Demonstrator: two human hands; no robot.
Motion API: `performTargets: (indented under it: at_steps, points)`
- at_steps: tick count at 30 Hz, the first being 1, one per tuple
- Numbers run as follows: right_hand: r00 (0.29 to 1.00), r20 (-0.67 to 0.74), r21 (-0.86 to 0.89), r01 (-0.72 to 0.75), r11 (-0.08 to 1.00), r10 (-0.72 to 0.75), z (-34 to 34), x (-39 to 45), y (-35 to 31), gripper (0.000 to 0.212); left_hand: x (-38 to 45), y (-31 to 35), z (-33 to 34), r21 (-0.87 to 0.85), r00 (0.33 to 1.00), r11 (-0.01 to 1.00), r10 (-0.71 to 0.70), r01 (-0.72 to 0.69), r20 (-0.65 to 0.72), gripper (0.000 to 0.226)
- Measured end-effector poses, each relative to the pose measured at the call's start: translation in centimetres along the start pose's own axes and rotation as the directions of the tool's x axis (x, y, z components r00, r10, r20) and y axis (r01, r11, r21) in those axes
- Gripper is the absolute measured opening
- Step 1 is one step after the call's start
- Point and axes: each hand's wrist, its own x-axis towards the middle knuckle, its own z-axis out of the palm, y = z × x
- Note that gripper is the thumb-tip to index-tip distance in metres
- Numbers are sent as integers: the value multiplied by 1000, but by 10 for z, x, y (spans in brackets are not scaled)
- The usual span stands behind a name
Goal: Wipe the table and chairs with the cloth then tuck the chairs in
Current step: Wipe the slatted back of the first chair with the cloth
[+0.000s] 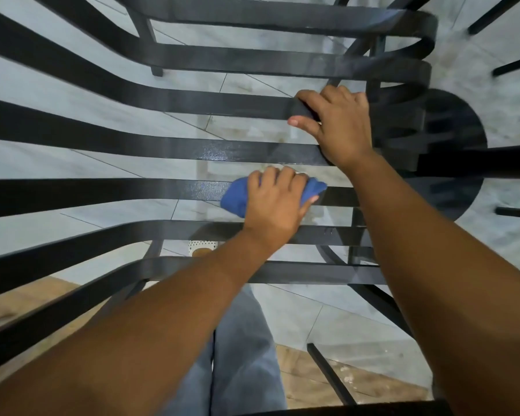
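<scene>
Our left hand (275, 202) curls its fingers (278, 178) over one bunched blue cloth (237, 197), pressing it on a black chair (102, 192) slat running left to right. Above it, our right hand (338, 124) grips the next-but-one slat of that same chair.

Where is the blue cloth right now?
In the head view, the cloth sits just below centre, gripped by the left hand against a black chair slat, with the right hand gripping a slat farther away.
</scene>
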Motion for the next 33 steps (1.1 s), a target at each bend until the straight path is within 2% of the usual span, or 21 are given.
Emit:
performTargets:
  at_steps: [4,7,9,11,13,15,17,18,20,22,24,26,28,30,33]
  points:
    - [1000,11,30,-16,999,16,-4,-3,-2,61,-12,-19,-6,-158,996,984,84,-79,28,43]
    - [996,-18,114,-82,990,85,-6,-12,-12,46,-30,-66,-11,-186,1000,982,17,-13,19,53]
    - [982,-87,199,-147,969,167,-7,-26,-26,41,-37,-86,-25,-228,996,974,27,-6,89,59]
    - [955,-165,288,-192,938,246,-8,-44,-46,39,-40,-87,-41,-282,994,959,5,28,113,58]
    - [939,-209,368,-182,912,272,-10,-63,-68,39,-48,-77,-47,-348,974,925,-80,151,211,61]
    - [954,-197,422,-125,898,226,-10,-80,-90,42,-58,-69,-50,-475,966,860,-70,184,248,69]
    - [982,-152,449,-34,893,114,-7,-95,-114,45,-63,-75,-56,-647,981,741,-84,178,174,67]
    - [993,-113,444,10,896,45,-3,-98,-125,47,-62,-85,-57,-655,984,734,-139,176,109,61]
    - [997,-4,393,68,917,-72,9,-96,-147,54,-55,-109,-57,-518,969,834,-244,187,-43,49]
    - [991,82,286,82,955,-110,23,-88,-168,66,-46,-127,-57,-327,959,921,-261,213,-112,40]
    - [986,124,107,101,989,-114,36,-84,-181,66,-34,-137,-54,-231,978,956,-199,182,-53,41]
    - [984,135,-32,122,992,-116,44,-86,-184,57,-21,-142,-48,-203,995,974,-95,97,17,43]
    - [984,57,-23,169,985,-167,45,-90,-173,45,-14,-144,-43,-205,999,979,1,7,37,44]
    - [970,-40,63,243,968,-241,38,-94,-155,45,-16,-143,-39,-227,999,974,21,-14,30,42]
    - [955,-28,257,291,921,-294,20,-114,-125,44,-26,-137,-33,-240,1000,971,12,-17,-22,39]
